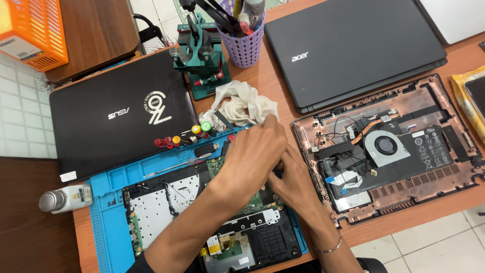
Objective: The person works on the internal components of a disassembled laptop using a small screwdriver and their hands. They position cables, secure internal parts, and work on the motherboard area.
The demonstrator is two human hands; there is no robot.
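Nearby, a purple basket cup (244,46) holds upright tools (251,11).

There is one camera, worn on the person's head, and it looks almost straight down. It is close to the counter (273,83), which fills most of the frame. Floor tiles show at the lower right and left edge.

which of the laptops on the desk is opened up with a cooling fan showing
The opened laptop base at the right, beside the right hand; its round fan is exposed. The two black laptops behind are closed.
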